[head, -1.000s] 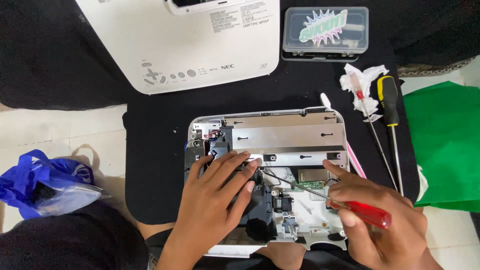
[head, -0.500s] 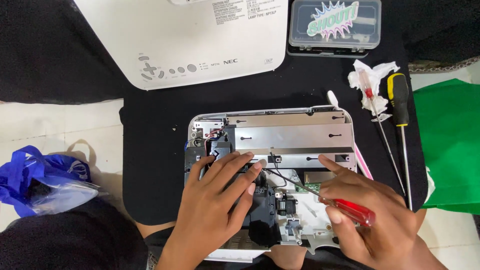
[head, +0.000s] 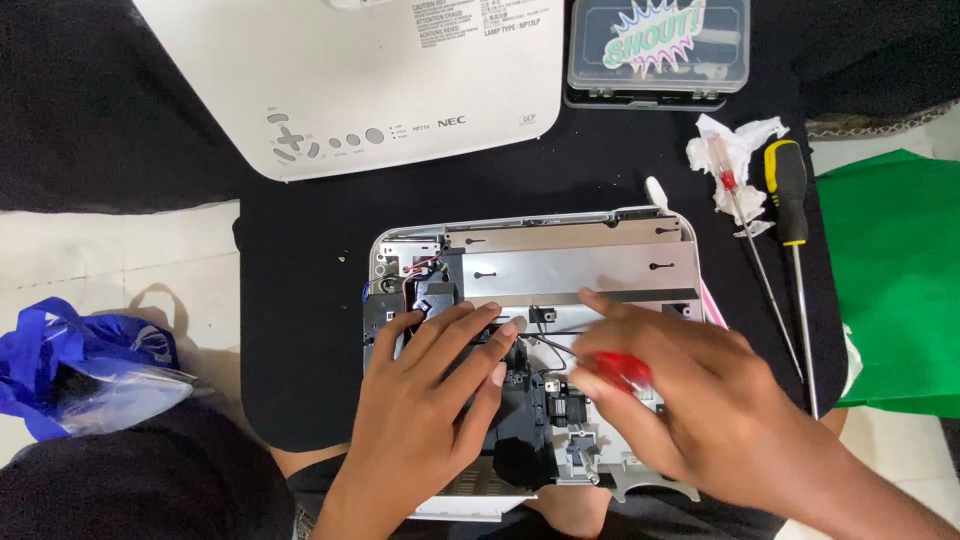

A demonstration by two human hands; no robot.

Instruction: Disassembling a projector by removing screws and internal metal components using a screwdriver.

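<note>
Red screwdriver [head: 622, 370] sits squeezed in the blurry right hand [head: 700, 410], fingers wrapped round its handle, over the open projector [head: 560, 270] at the black mat's [head: 300, 300] near edge. Left hand [head: 425, 410] lies flat on the dark insides, fingers spread. Clear box [head: 657, 50] at the far edge is shut.

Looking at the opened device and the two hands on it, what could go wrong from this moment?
1. The right hand holds a red-handled screwdriver above thin wires in the opened device; a slip might nick them.
2. The left hand lies flat on the black inner part, so pressure there might strain it.
3. The two spare screwdrivers lie loose near the mat's edge and might roll away.
</note>
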